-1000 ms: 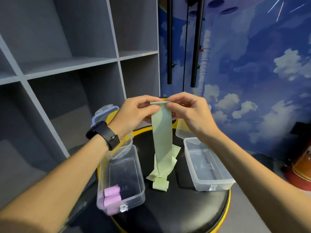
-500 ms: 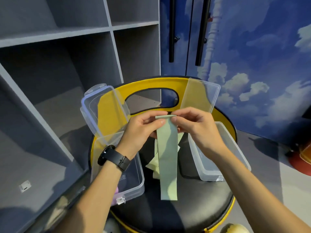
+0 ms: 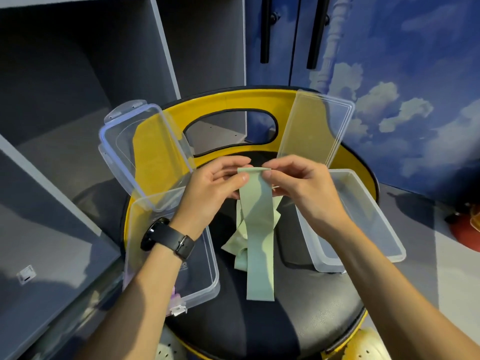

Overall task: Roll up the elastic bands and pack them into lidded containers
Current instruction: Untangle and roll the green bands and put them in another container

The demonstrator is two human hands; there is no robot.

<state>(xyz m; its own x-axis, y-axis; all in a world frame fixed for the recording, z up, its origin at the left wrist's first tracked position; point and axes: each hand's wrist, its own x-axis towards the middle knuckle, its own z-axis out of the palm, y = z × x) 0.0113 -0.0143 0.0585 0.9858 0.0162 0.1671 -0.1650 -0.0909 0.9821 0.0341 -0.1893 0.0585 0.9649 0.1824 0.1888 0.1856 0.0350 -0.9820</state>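
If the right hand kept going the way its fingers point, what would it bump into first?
The right hand points left across the green band it pinches, so it would probably meet the left hand first, gripping the same top edge. Depth is hard to judge.

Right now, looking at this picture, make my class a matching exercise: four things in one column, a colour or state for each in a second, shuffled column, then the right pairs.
Things:
1. held elastic band
2. wristwatch
3. right container
4. chair backrest

Descriptions:
A. yellow
B. clear, open, nothing visible inside
C. black
D. pale green, hanging from both hands

Pairs: 1-D, 2-C, 3-B, 4-A
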